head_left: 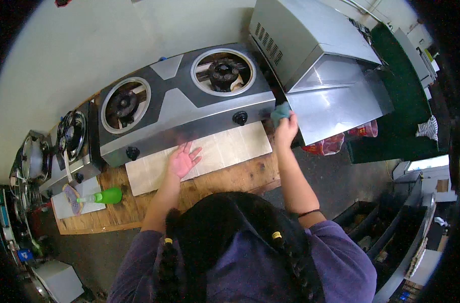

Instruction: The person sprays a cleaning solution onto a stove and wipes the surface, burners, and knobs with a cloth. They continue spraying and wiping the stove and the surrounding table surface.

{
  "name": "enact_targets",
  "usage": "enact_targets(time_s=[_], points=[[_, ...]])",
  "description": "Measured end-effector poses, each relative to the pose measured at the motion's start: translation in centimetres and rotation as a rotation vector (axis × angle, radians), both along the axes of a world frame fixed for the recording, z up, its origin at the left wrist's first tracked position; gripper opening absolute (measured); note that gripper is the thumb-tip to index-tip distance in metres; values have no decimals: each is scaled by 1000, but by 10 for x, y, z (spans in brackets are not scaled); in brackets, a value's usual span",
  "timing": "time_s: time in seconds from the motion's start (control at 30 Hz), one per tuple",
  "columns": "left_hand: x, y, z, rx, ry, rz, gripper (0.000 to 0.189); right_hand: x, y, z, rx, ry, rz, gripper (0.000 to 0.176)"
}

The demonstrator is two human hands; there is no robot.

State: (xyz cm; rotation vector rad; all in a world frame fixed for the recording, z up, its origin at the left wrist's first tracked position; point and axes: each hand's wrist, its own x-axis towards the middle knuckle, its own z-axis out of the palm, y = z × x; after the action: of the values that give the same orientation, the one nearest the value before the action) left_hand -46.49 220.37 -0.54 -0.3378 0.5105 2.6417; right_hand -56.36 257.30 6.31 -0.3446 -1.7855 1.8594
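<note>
In my right hand (285,131) is a bunched blue-green cloth (280,114), held at the right end of the gas stove (177,113), by the gap beside the metal unit. My left hand (184,160) is palm up with its fingers spread, just in front of the stove's steel front panel. Beneath that hand lies a flat cardboard sheet (225,151) on the wooden table. The stove has two round burners, the left burner (125,104) and the right burner (223,72), and two black knobs on its front.
A green spray bottle (108,196) lies on the wooden table (245,182) at the left, near a purple-grey scrubber (72,198). Farther left stands a smaller stove (73,136). To the right are a large stainless steel unit (336,108) and red bags (325,146) below it.
</note>
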Motion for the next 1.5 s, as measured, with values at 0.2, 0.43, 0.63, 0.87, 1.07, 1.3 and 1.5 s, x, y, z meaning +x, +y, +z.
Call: enact_targets(time_s=[0.2,0.43,0.63,0.87,1.07,1.3,1.5], points=[[2,2,10,19,27,0,20,26,-88,3,464,-118,203,35],[2,0,1,-45,19,-1,21,29,-102,-12,638,-137,42,41],[1,1,6,-23,-16,0,19,45,-83,-26,662,-269,241,33],[1,-2,2,10,13,-17,19,58,-41,-53,1,-395,248,30],[0,2,12,-37,22,-22,21,35,-61,-7,30,-236,276,21],[0,-1,3,-52,-25,-7,23,24,-71,-22,453,-236,184,21],[1,-2,6,16,-3,-27,21,38,-66,-6,441,-239,239,22]])
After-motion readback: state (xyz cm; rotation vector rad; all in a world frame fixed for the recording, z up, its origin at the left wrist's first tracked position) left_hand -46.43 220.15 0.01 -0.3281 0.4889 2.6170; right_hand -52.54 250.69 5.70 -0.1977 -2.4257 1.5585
